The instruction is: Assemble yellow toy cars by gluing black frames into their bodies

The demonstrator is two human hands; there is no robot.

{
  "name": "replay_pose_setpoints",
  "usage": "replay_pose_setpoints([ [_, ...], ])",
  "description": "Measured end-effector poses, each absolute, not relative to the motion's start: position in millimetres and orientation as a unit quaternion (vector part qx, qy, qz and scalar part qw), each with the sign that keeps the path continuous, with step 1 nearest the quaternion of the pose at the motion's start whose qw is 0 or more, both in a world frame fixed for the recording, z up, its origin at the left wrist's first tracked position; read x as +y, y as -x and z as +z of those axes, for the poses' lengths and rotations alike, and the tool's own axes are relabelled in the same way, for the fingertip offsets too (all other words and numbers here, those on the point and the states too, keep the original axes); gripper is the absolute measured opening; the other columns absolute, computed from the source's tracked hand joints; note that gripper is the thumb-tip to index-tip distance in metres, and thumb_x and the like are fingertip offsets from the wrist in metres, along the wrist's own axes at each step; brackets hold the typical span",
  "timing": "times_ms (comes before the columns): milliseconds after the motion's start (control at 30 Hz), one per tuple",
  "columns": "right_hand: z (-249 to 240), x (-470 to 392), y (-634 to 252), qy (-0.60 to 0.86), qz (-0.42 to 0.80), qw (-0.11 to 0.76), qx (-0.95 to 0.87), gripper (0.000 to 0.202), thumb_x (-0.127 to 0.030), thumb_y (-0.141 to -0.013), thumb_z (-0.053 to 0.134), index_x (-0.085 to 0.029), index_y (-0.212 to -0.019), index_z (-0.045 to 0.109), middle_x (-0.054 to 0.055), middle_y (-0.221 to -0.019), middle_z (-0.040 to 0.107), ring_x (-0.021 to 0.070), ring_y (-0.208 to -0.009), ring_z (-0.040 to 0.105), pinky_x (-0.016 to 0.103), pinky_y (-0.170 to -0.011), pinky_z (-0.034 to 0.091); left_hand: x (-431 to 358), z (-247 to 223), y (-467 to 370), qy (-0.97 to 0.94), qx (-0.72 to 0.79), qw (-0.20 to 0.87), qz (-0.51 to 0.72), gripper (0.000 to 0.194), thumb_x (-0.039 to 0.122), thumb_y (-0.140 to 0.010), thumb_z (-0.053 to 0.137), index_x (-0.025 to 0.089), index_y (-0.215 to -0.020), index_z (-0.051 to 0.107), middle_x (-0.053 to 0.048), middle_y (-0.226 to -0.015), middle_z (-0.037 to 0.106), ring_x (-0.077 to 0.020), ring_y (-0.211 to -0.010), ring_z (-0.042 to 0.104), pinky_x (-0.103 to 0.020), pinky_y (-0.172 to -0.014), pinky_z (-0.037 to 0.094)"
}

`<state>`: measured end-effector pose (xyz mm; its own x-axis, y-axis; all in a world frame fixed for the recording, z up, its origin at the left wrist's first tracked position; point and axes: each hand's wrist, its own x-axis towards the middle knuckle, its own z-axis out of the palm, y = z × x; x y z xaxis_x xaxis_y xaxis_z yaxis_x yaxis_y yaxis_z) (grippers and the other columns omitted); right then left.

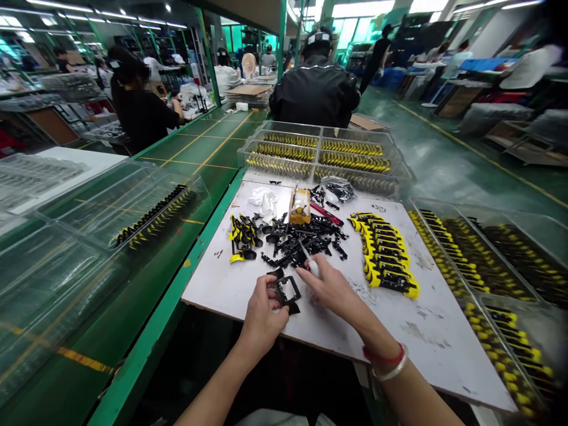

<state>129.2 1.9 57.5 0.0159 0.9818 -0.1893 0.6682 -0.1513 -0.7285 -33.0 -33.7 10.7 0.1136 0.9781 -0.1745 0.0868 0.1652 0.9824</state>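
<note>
My left hand (265, 313) grips a black plastic frame part (281, 297) with a square opening, just above the near part of the white board (222, 284). In my right hand (331, 284) is a slim tool with a white handle (314, 269) and a thin shaft, pointing away toward a heap of loose black plastic parts (297, 239). Its tip shows too little to tell the tool's kind. To the left of the heap lie several yellow-and-black parts (242, 236). A neat row of yellow-and-black assemblies (384, 254) lies to the right.
Beyond the heap are a small yellow box (300, 207), red-handled tweezers (326, 213), crumpled white tissue (262, 201) and a plastic bag (338, 188). Clear trays of parts stand behind (318, 155), at right (481, 299) and on the green conveyor (119, 236). A person in black (315, 89) sits ahead.
</note>
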Motion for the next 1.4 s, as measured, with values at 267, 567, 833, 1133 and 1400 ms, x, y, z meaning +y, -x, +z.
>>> replay_pose_setpoints([
  [267,36,0,-161,0.558,0.532,0.370,-0.518,0.042,-0.051,-0.079,0.060,-0.023,-0.109,0.049,0.005,-0.094,0.061,0.0220,-0.085,0.062,0.032,-0.058,0.057,-18,0,31,-0.490,0.573,0.497,0.430,0.051,0.005,-0.063,0.061,0.019,-0.108,0.040,-0.003,-0.092,0.056,-0.0134,-0.077,0.060,-0.024,-0.063,0.053],
  [567,29,-4,-138,0.584,0.276,0.478,-0.595,0.029,-0.043,-0.076,0.067,-0.022,-0.095,0.057,0.000,-0.075,0.064,0.0133,-0.051,0.058,0.025,-0.047,0.048,-19,0,25,-0.500,0.581,0.474,0.434,0.050,0.005,-0.061,0.060,0.019,-0.105,0.041,-0.002,-0.087,0.056,-0.0136,-0.074,0.061,-0.023,-0.060,0.052],
  [833,25,-14,-129,0.519,0.076,0.496,-0.692,0.008,-0.027,-0.086,0.056,-0.021,-0.091,0.057,-0.002,-0.072,0.064,0.0059,-0.035,0.043,0.020,-0.036,0.036,-17,-2,24,-0.496,0.595,0.470,0.423,0.054,0.004,-0.058,0.061,0.019,-0.105,0.040,0.000,-0.084,0.055,-0.0125,-0.070,0.060,-0.022,-0.058,0.052],
  [1133,19,-12,-127,0.467,0.029,0.475,-0.745,0.008,-0.024,-0.088,0.054,-0.019,-0.094,0.056,0.000,-0.072,0.065,0.0071,-0.037,0.045,0.022,-0.040,0.038,-16,-3,26,-0.517,0.586,0.465,0.416,0.054,0.003,-0.059,0.061,0.019,-0.106,0.040,0.000,-0.084,0.055,-0.0118,-0.069,0.059,-0.022,-0.059,0.052],
  [1400,18,-12,-125,0.467,0.025,0.468,-0.750,0.007,-0.024,-0.089,0.054,-0.019,-0.094,0.056,0.001,-0.076,0.067,0.0057,-0.034,0.042,0.022,-0.040,0.038,-16,-4,26,-0.515,0.587,0.468,0.413,0.054,0.004,-0.058,0.060,0.019,-0.106,0.040,0.000,-0.084,0.054,-0.0125,-0.068,0.059,-0.023,-0.059,0.053],
])
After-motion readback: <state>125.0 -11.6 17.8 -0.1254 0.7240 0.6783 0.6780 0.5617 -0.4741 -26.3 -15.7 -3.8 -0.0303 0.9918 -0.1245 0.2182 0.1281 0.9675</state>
